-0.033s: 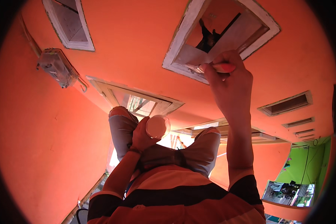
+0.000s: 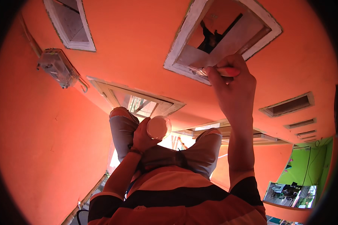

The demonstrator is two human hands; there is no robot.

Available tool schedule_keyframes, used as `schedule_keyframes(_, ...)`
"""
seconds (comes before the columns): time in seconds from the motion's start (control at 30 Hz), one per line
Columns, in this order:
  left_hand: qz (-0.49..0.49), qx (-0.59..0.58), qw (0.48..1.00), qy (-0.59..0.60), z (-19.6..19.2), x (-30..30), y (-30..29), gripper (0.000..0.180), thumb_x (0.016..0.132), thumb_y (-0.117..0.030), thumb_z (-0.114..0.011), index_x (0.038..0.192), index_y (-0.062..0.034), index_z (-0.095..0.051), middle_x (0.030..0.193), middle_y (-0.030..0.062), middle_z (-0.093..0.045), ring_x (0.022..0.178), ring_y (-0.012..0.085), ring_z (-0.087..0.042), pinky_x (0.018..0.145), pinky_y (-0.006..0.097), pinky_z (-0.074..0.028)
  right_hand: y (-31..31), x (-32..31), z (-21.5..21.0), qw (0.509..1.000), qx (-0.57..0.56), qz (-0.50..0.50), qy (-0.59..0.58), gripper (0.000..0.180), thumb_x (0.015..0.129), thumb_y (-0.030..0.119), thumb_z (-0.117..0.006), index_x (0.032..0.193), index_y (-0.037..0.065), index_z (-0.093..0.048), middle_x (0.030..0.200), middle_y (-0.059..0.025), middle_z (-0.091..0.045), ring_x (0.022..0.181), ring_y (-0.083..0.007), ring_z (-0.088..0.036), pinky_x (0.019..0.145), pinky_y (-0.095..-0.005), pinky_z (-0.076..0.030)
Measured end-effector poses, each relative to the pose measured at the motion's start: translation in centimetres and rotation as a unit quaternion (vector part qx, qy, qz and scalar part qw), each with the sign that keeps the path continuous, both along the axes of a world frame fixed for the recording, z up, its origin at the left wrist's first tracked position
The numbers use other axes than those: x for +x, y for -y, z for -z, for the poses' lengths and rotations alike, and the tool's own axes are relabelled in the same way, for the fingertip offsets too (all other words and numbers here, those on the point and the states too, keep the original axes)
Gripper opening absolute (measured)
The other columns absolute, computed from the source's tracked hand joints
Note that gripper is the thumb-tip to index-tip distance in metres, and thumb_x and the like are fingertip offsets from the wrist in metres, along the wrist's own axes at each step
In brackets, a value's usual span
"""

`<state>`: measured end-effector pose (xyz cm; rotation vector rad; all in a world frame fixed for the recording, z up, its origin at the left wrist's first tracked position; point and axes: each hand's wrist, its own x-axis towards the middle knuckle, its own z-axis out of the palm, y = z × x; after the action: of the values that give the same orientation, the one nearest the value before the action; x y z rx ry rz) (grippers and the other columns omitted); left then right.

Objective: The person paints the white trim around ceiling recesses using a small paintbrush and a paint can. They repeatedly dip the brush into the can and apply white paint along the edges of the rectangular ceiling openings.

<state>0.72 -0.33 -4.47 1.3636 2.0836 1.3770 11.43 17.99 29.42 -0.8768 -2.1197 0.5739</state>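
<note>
My right hand point(image 2: 234, 84) is raised and closed around the handle of a paintbrush point(image 2: 229, 71) with a red end. The brush's bristles point left, at the lower inner edge of a whitish window frame point(image 2: 172, 55) set in the orange wall. Whether the bristles touch the wood is hard to make out. Lower down, near my left knee, my left hand point(image 2: 142, 135) grips a clear plastic cup point(image 2: 158, 127) with pale paint in it. Fingers on the cup's underside are hidden.
Another whitish frame point(image 2: 69, 26) is at the upper left, above a grey meter box point(image 2: 59, 67) with a pipe. A wooden window point(image 2: 139, 101) lies beyond my knees. Several small vents point(image 2: 287, 105) line the right side, near a green wall point(image 2: 304, 165).
My right hand, with the paintbrush, has shifted slightly to the right and down along the frame's lower edge. My left hand and the cup stay where they were.
</note>
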Motion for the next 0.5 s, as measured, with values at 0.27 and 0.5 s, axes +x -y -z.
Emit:
schedule_keyframes(0.27,-0.002,-0.034,0.999,-0.001,-0.3,-0.3,-0.9,0.104,0.054,-0.033,-0.097,0.141,-0.0035,-0.048,0.132,0.0195,-0.061,0.119,0.0387,-0.063,0.099,0.045,-0.055,0.4,0.7,3.8,0.972,-0.084,0.015,-0.221,0.021,0.089,0.006,-0.078,0.096,-0.001,-0.059,0.087,-0.0097,-0.072,0.073,-0.012,-0.07,0.065,-0.0273,-0.058)
schedule_keyframes(0.5,0.008,-0.047,0.999,0.002,-0.9,-0.3,-0.8,0.1,0.056,-0.032,-0.096,0.14,-0.005,-0.049,0.131,0.0184,-0.061,0.119,0.0376,-0.063,0.098,0.045,-0.055,0.9,1.4,4.3,0.942,-0.106,0.063,-0.311,0.025,0.089,0.007,-0.079,0.096,-0.002,-0.057,0.084,-0.009,-0.069,0.068,-0.0113,-0.068,0.061,-0.0258,-0.06)
